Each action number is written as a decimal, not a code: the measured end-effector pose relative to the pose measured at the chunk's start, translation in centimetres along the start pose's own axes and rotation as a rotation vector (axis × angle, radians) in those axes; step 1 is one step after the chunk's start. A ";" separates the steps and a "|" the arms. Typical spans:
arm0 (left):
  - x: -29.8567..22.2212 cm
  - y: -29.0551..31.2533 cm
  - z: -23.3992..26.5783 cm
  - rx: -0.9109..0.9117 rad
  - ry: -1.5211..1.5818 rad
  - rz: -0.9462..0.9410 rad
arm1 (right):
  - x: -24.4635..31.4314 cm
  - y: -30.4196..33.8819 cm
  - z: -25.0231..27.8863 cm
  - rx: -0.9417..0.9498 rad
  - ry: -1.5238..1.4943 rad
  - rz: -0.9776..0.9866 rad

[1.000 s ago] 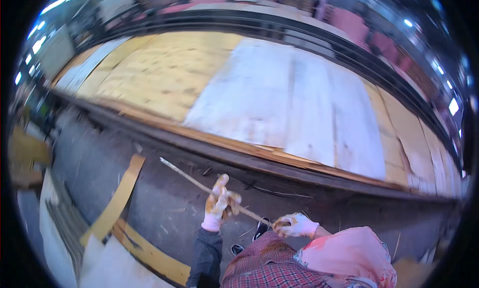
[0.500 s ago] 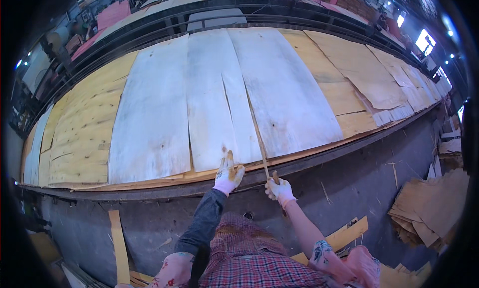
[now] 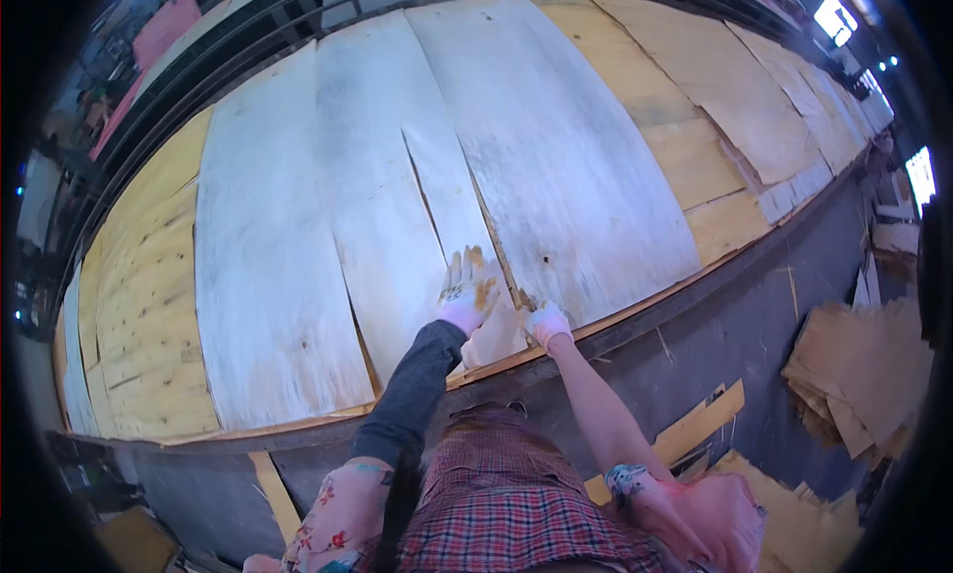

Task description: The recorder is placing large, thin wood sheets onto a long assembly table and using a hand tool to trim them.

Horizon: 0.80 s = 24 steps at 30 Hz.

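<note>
Pale wood veneer sheets (image 3: 556,166) lie side by side across a long table. My left hand (image 3: 469,293), in a stained white glove, rests palm down with its fingers stretched out on a pale sheet (image 3: 437,191) that has a long split in it. Just right of it my gloved right hand (image 3: 545,322) is closed near the table's front edge. Its fingers are round the near end of a narrow tan veneer strip (image 3: 502,255), which runs along the seam between two pale sheets; the gripped end is mostly hidden.
Yellowish, knotted veneer (image 3: 149,305) covers the table's left part, and tan sheets (image 3: 754,127) overlap at the right. A pile of veneer offcuts (image 3: 854,370) lies on the floor at the right. Loose strips (image 3: 710,419) lie nearer my right arm.
Both hands have moved farther in over the table. My right hand has come from beyond the front edge onto the sheets along the strip. The view has tilted and shifted.
</note>
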<state>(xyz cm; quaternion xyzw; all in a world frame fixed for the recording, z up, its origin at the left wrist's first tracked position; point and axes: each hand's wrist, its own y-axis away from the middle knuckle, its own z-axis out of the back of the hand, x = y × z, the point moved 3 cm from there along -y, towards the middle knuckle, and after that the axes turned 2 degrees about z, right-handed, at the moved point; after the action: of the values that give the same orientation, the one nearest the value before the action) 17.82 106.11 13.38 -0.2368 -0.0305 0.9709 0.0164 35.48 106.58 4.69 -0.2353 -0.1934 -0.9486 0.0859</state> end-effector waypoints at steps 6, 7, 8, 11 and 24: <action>-2.6 -5.3 -6.0 0.225 -0.059 -0.205 | -5.3 0.7 -4.2 -0.025 0.507 0.356; -1.9 -5.5 -6.2 0.280 -0.114 -0.176 | -4.4 0.7 -3.3 0.113 0.116 0.090; -0.3 -5.3 -6.3 0.331 -0.188 -0.136 | -1.5 2.0 -1.1 0.232 -0.294 -0.161; 1.1 -4.6 -6.4 0.220 -0.259 -0.223 | -1.4 9.6 5.3 0.325 -0.815 -0.578; 4.3 -20.5 -17.4 0.149 -0.495 -0.438 | -9.9 60.6 -20.7 -1.234 -1.829 -1.638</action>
<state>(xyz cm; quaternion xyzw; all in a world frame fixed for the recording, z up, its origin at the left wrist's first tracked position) 22.34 127.69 -2.61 0.0202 -0.0127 0.9719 0.2342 50.98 43.75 2.88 -0.5902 0.1862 -0.1674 -0.7675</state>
